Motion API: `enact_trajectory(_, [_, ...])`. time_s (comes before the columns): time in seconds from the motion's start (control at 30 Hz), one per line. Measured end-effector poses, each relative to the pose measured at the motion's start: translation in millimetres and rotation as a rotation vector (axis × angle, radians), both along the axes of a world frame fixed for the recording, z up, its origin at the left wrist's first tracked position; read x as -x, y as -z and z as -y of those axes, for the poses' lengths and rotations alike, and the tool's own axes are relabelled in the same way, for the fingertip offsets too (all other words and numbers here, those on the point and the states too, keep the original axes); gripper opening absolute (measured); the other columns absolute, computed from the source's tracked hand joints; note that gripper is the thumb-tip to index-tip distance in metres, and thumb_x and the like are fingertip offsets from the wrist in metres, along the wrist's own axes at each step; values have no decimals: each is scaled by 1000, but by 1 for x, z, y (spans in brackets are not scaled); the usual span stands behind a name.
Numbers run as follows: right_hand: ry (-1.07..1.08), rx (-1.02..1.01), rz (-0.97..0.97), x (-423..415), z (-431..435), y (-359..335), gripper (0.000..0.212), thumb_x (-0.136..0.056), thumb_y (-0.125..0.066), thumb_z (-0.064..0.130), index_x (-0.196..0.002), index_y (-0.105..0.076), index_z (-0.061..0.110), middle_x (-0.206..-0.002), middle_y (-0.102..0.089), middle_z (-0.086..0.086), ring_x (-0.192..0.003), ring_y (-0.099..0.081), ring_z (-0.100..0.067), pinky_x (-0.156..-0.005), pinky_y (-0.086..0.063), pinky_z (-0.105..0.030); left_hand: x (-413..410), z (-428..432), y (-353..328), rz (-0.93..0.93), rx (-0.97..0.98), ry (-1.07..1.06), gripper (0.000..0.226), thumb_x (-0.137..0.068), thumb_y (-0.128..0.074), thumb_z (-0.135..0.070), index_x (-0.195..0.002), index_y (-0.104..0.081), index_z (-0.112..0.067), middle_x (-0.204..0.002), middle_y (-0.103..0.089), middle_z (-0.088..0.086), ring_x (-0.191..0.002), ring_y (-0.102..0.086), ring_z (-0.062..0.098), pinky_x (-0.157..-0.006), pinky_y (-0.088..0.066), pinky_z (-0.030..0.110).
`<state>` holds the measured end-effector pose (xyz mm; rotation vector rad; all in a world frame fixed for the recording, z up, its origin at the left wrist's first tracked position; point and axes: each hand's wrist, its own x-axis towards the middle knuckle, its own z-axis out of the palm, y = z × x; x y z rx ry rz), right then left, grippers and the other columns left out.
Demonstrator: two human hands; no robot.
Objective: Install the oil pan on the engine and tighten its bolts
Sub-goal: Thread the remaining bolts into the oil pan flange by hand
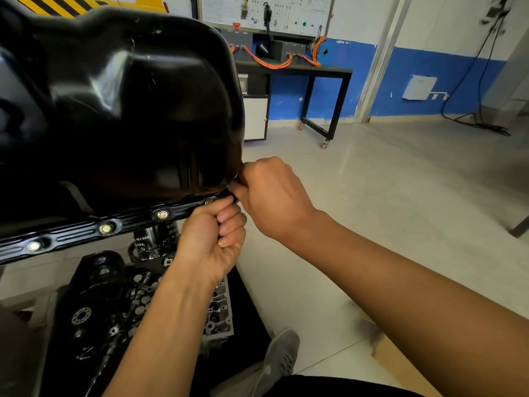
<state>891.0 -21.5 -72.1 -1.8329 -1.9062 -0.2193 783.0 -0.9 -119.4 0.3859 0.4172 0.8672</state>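
Closest to me, at the bottom edge, a grey shoe [282, 356] rests on the pale floor beside a dark spread of loose engine parts [220, 319]. Above it, the left hand [211, 242] is balled up under the flange [86, 229] of the oil pan [128, 110], its fingers curled tight and its forefinger pressed up beside the end bolt [209, 201]. I cannot tell whether anything sits inside that fist. The right hand [272, 196] comes in from the right and pinches the flange's corner (its fingertips are hidden against the pan). The pan is glossy black and sits sump-up, filling the upper left, with three more bolts [163, 214] seated along the flange. A black oil filter [156, 239] shows just below. Far back stand a wheeled bench [326, 73] with orange cables [269, 63] and a blue-banded wall [429, 81].
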Motion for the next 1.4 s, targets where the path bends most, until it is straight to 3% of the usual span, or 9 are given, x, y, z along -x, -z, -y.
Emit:
enact_trajectory(0.13, [9,-20,16,1,1,1,28,-100,-49,33,-89,-62,11,-77,-48,-6,-70,-52,-30,-59,-36,-35,0,1,-1,4,-1,-4,26,-100,-38,-9,-77,-48,-15,-49,-30,-7,-32,-26,4,-27,-17,14])
enact_trajectory(0.3, [-4,-57,24,1,2,3,27,-100,-49,33,-99,-65,11,-78,-51,-6,-71,-54,-31,-60,-42,-36,0,1,-2,-12,-3,-14,29,-100,-40,-9,-72,-47,-15,-49,-30,-8,-32,-25,4,-27,-18,13])
enact_trajectory(0.5, [-74,-46,-123,-1,1,2,20,-94,-61,22,-82,-70,8,-70,-55,-3,-69,-58,-28,-63,-48,-37,0,1,-3,-8,8,-10,28,-100,-40,-9,-74,-48,-15,-49,-30,-8,-32,-25,4,-26,-18,13])
enact_trajectory(0.67, [-57,24,-116,-3,1,0,13,-93,-60,15,-91,-69,7,-86,-65,-10,-75,-62,-28,-69,-55,-42,0,0,-2,-8,17,-11,26,-99,-40,-8,-76,-50,-13,-48,-31,-8,-31,-26,4,-26,-19,13])
enact_trajectory(0.93, [21,6,38,5,2,-4,17,-97,-50,14,-80,-52,14,-76,-50,-7,-66,-51,-29,-56,-35,-34,0,0,0,-15,14,-29,28,-98,-40,-7,-72,-46,-15,-47,-32,-8,-31,-25,4,-27,-17,13])
enact_trajectory(1.03, [-43,36,-25,1,3,-6,20,-97,-55,24,-86,-61,9,-79,-57,-9,-67,-54,-28,-57,-45,-36,-1,-1,-1,-15,10,-21,30,-98,-41,-8,-70,-50,-15,-47,-32,-8,-31,-26,5,-27,-18,13])
enact_trajectory(1.13, [-54,48,-55,-3,3,-4,16,-95,-57,19,-88,-65,7,-79,-60,-11,-68,-57,-29,-64,-53,-42,-1,-1,-1,-6,28,-13,31,-99,-41,-8,-70,-51,-14,-48,-31,-8,-31,-25,4,-27,-18,13])
enact_trajectory(1.4, [-7,-1,74,-1,0,4,24,-102,-47,27,-90,-58,10,-78,-51,-6,-69,-54,-30,-57,-41,-36,-1,1,-3,-4,34,-21,28,-99,-40,-8,-72,-46,-16,-48,-30,-8,-31,-25,4,-27,-17,13])
